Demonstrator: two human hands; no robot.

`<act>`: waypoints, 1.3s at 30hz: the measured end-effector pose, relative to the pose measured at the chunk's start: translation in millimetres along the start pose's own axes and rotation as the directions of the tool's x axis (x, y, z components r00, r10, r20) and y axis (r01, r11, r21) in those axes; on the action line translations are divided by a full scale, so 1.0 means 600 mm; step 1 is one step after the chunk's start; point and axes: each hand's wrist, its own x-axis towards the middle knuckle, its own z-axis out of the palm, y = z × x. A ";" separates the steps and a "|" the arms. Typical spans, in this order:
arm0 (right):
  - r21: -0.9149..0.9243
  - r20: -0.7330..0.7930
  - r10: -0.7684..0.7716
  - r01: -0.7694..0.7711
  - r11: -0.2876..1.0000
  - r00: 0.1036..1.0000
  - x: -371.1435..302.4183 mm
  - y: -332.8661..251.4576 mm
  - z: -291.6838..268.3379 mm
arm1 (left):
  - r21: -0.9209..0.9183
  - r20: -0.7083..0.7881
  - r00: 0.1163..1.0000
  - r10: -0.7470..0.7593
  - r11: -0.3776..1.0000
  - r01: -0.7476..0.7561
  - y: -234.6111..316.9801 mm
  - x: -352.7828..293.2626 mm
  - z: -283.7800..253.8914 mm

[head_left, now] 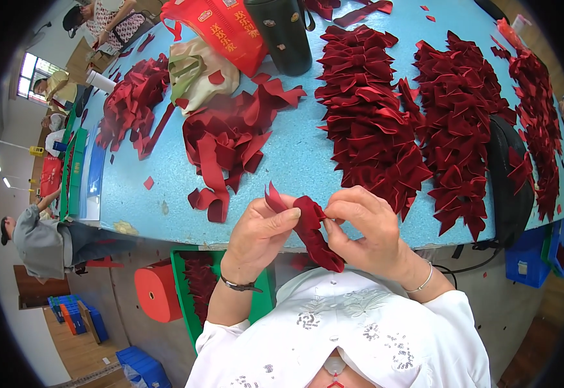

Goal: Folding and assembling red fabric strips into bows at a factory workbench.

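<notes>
Between my two hands, just over the near table edge, is a dark red velvet ribbon (314,234), partly looped, with one end hanging down toward my chest. My left hand (266,223) grips its left side, thumb pressed on top, and a pointed tail sticks up past the fingers. The fingertips of my right hand (366,223) pinch the ribbon at its right edge; the exact bit between them is too small to make out. Beyond my left hand lies a loose heap of red ribbon strips (227,139). Finished-looking velvet bows (372,110) are stacked in a thick row beyond my right hand.
More bow rows (459,123) fill the right of the blue table (288,155), beside a black bag (511,174). A dark tumbler (282,35), red bag (220,29) and cloth bag (207,71) stand at the back. Below sit a green crate (256,301) and red roll (157,291). People work at left.
</notes>
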 end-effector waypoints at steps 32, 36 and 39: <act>0.300 0.122 0.568 -0.576 0.760 0.814 0.002 0.000 -0.014 | 0.394 -0.134 0.967 0.216 0.907 -0.148 -0.010 0.012 0.036; 0.525 0.261 0.688 -0.698 0.488 0.677 0.005 0.003 -0.019 | 0.169 -0.108 0.989 0.099 0.982 -0.080 -0.007 0.014 0.038; 0.610 0.253 0.704 -0.674 0.416 0.663 0.005 0.002 -0.017 | 0.231 0.021 0.989 0.146 0.962 -0.147 -0.005 0.013 0.049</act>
